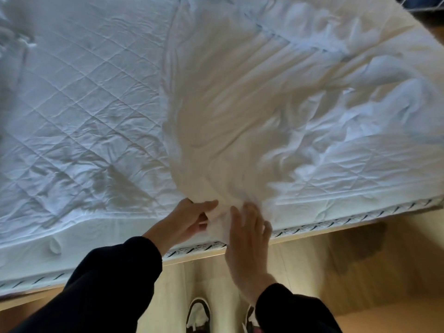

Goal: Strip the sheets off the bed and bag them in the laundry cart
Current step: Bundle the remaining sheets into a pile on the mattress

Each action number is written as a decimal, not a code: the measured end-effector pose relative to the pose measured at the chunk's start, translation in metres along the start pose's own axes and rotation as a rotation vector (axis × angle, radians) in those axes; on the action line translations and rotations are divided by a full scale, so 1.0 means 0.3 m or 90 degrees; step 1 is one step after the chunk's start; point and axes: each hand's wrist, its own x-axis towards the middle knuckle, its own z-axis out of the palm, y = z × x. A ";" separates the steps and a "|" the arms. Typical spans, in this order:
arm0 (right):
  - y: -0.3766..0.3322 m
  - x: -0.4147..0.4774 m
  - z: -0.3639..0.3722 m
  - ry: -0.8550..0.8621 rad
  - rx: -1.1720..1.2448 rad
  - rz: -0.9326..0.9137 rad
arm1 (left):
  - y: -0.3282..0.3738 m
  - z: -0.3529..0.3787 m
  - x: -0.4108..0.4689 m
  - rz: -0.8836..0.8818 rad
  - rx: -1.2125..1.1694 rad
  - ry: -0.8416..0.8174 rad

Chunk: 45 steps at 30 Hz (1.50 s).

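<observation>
At the near edge of the mattress [348, 216], left hand [192, 218] grips a gathered bunch of white sheet [240, 111], which fans out rumpled across the quilted pad [79, 104]. Right hand [248, 239], blurred, fingers straight, lies against the bunch. Dark sleeves [115, 272]; two-tone shoes [198, 313] on wood floor [360, 272].

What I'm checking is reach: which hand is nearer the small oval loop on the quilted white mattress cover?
Left. The left hand grips the bunched white sheet right of the loop; the right hand lies farther right, open against the sheet.
</observation>
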 end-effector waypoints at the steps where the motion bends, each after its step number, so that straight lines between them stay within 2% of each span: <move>1: 0.026 -0.002 -0.005 0.025 0.037 0.025 | -0.004 0.012 0.002 0.006 -0.013 0.001; 5: 0.084 0.000 -0.047 0.140 0.217 0.098 | 0.018 0.061 -0.012 0.052 -0.169 0.020; 9: 0.094 0.056 -0.099 0.238 0.242 0.169 | 0.067 0.081 0.003 0.075 -0.358 0.095; 11: 0.112 0.082 -0.120 0.250 0.267 0.249 | 0.103 0.074 0.008 0.100 -0.454 0.082; 12: 0.122 0.091 -0.128 0.243 0.303 0.288 | 0.113 0.076 0.000 0.112 -0.448 0.057; 13: 0.130 0.098 -0.138 0.231 0.343 0.314 | 0.117 0.081 -0.015 0.113 -0.381 0.034; 16: 0.135 0.113 -0.176 0.176 0.483 0.315 | 0.084 0.117 -0.061 0.058 0.016 -0.049; 17: 0.126 0.115 -0.198 0.146 0.542 0.315 | 0.076 0.134 -0.080 0.033 0.093 -0.094; 19: 0.113 0.115 -0.248 0.109 0.635 0.305 | 0.065 0.173 -0.119 -0.006 0.127 -0.191; 21: 0.101 0.108 -0.304 0.093 0.648 0.263 | 0.043 0.212 -0.146 -0.033 0.083 -0.298; 24: 0.064 0.099 -0.376 0.108 0.521 0.126 | 0.017 0.282 -0.190 -0.037 -0.012 -0.380; 26: 0.045 0.103 -0.379 0.068 0.391 0.069 | 0.012 0.305 -0.199 -0.031 -0.071 -0.337; 29: 0.011 0.096 -0.318 -0.094 0.321 0.014 | -0.002 0.263 -0.155 -0.036 -0.119 -0.205; 31: 0.005 0.074 -0.244 -0.131 0.213 -0.012 | -0.020 0.215 -0.115 -0.048 -0.068 -0.148; 34: 0.016 0.022 -0.151 -0.147 0.084 0.042 | -0.038 0.184 -0.096 -0.029 0.104 -0.068; 36: 0.030 -0.015 -0.113 -0.183 0.142 -0.008 | -0.044 0.176 -0.072 0.052 0.268 -0.044; 38: 0.039 -0.046 -0.125 -0.181 0.316 -0.044 | -0.051 0.188 -0.054 0.112 0.343 0.008; 40: 0.050 -0.052 -0.146 -0.013 0.475 0.088 | -0.067 0.196 -0.046 0.100 0.284 0.070; 41: 0.067 -0.040 -0.153 0.083 0.542 0.203 | -0.072 0.202 -0.057 0.077 0.206 0.055; 42: 0.082 -0.022 -0.165 0.149 0.581 0.321 | -0.083 0.209 -0.065 0.056 0.122 -0.005; 43: 0.104 0.003 -0.173 0.167 0.603 0.429 | -0.090 0.223 -0.077 0.041 0.070 -0.090; 45: 0.157 0.060 -0.202 0.081 0.735 0.640 | -0.093 0.266 -0.116 0.049 0.048 -0.255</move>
